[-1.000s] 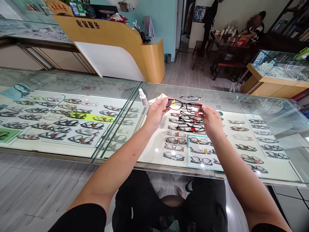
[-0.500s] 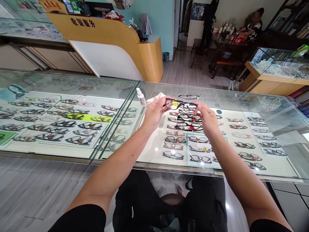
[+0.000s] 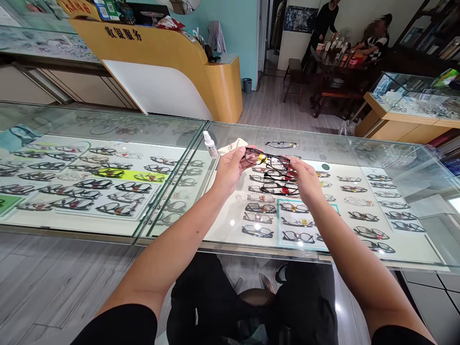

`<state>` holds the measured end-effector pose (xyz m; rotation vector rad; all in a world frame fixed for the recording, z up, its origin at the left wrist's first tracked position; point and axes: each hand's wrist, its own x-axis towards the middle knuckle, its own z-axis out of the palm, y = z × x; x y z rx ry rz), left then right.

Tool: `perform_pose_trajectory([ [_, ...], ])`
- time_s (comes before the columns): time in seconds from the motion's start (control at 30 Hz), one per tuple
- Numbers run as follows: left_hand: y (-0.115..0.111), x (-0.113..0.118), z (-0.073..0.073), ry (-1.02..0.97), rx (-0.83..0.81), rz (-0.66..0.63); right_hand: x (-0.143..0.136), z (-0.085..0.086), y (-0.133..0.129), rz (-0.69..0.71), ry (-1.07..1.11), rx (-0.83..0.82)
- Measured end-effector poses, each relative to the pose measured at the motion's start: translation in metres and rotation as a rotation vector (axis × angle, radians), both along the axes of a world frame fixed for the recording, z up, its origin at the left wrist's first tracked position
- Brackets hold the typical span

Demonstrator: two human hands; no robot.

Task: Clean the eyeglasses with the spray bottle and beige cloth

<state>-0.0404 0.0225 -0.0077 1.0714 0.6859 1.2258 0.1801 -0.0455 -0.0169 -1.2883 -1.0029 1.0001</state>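
Observation:
Between my two hands I hold a pair of black-framed eyeglasses [image 3: 268, 158] above the glass counter, with a yellow sticker on one lens. My left hand [image 3: 232, 167] is closed on the left end of the frame. The right end is pinched by my right hand [image 3: 305, 177]. Below them, a few dark eyeglasses with red tags [image 3: 282, 189] are partly hidden by my right hand. A white spray bottle [image 3: 210, 144] stands left of my left hand, beside a cream cloth [image 3: 235, 144]. Another pair of eyeglasses [image 3: 281, 144] lies just beyond the held pair.
The glass display counter [image 3: 230, 247] spans the view, with rows of eyeglasses [image 3: 74, 203] inside. Across the aisle is a wooden cashier desk [image 3: 223, 86]. Two people [image 3: 325, 21] are near a dark table at the back right, by a small stool [image 3: 294, 72].
The held eyeglasses have turned and tilted slightly, their right end moving a little left and down with my right hand. In the background, the standing person has leaned toward the table.

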Motion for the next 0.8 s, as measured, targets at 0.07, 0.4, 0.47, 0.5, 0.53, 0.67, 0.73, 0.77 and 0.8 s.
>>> perform_pose_trajectory([
  [0.07,0.0,0.0,0.0,0.031,-0.012,0.016,0.001,0.0,0.001,0.028,0.0,-0.022],
  [0.4,-0.007,0.001,-0.001,0.172,-0.077,-0.117,-0.004,0.013,-0.006,0.206,-0.145,-0.093],
  [0.47,-0.009,0.001,0.0,0.182,-0.067,-0.166,-0.007,0.015,-0.009,0.248,-0.166,-0.085],
  [0.5,-0.01,0.002,0.0,0.183,-0.063,-0.183,-0.008,0.015,-0.01,0.261,-0.17,-0.079],
  [0.53,-0.011,0.002,0.001,0.184,-0.059,-0.197,-0.008,0.015,-0.01,0.271,-0.174,-0.073],
  [0.67,-0.013,0.002,0.003,0.199,-0.045,-0.198,-0.008,0.012,-0.01,0.235,-0.182,-0.042],
  [0.73,-0.014,0.002,0.004,0.234,-0.043,-0.098,-0.006,0.011,-0.01,0.177,-0.198,-0.033],
  [0.77,-0.016,0.002,0.004,0.257,-0.033,-0.019,-0.004,0.011,-0.009,0.147,-0.205,-0.031],
  [0.8,-0.018,0.002,0.005,0.285,-0.012,0.06,-0.004,0.01,-0.009,0.12,-0.205,-0.029],
])
